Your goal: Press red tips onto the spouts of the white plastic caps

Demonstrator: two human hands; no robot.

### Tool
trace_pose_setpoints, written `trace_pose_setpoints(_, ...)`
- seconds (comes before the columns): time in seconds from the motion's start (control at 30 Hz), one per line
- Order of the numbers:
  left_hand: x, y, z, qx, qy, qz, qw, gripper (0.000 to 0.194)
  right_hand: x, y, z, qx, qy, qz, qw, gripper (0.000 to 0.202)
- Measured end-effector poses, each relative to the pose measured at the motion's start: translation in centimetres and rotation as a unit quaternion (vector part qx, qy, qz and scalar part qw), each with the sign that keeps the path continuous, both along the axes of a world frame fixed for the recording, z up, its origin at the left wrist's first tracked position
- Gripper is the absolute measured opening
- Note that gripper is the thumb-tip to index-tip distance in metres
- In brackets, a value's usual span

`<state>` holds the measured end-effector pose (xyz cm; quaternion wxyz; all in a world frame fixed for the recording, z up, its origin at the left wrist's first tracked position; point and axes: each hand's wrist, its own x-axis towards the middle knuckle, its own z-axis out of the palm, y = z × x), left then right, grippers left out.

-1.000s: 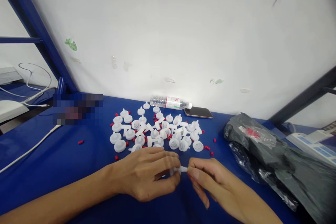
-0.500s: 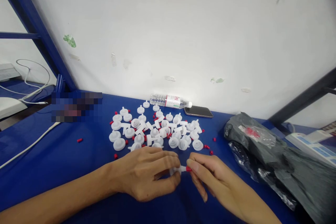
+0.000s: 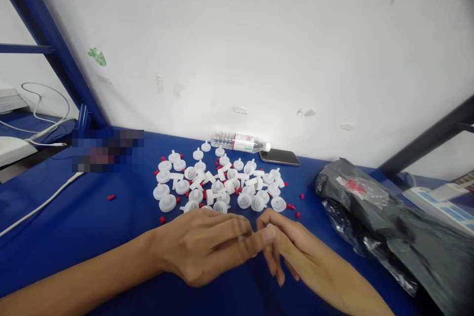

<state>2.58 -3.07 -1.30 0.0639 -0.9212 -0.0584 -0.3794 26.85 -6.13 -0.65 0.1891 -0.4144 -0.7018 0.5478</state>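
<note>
Close to the table's front, my left hand (image 3: 207,246) is closed round a white plastic nozzle cap (image 3: 242,238), of which only slivers show between the fingers. My right hand (image 3: 292,249) is pinched at the nozzle end, thumb and index finger touching the fingertips of my left hand. The small red tip cap seen there a moment ago is hidden by the fingers. Just beyond my hands lies a loose spread of white nozzle caps (image 3: 168,202), some upright, some on their sides. Small red tip caps (image 3: 163,219) are scattered among and around them.
A clear plastic bottle (image 3: 242,142) lies against the wall beside a dark phone (image 3: 279,157). On the right a grey plastic bag (image 3: 370,202) covers part of the blue table (image 3: 122,242). A white cable (image 3: 44,202) runs along the left side.
My right hand has shifted slightly left, against my left hand. A finger of my left hand now reaches over to the right thumb, covering the nozzle and red tip cap that showed before.
</note>
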Motion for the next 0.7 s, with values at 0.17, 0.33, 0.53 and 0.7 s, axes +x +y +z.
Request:
trace_pose_setpoints(0.17, 0.10, -0.20, 0.36, -0.040, 0.020, -0.020, 0.999, 0.045, -0.20, -0.04, -0.17, -0.006, 0.020, 0.028, 0.999, 0.053)
trace_pose_setpoints(0.33, 0.35, -0.17, 0.29, -0.041, -0.003, -0.034, 0.999, 0.041, -0.28, -0.22, 0.31, -0.005, 0.025, 0.025, 0.999, 0.053)
trace_pose_setpoints(0.53, 0.22, -0.17, -0.10, -0.049, 0.005, -0.013, 0.999, 0.040, -0.20, -0.42, 0.20, -0.006, 0.021, 0.021, 1.000, 0.051)
trace_pose_setpoints(0.7, 0.07, -0.05, -0.34, 0.000, 0.035, 0.024, 0.999, 0.036, -0.40, -0.30, -0.19, -0.017, -0.011, -0.018, 1.000, 0.054)
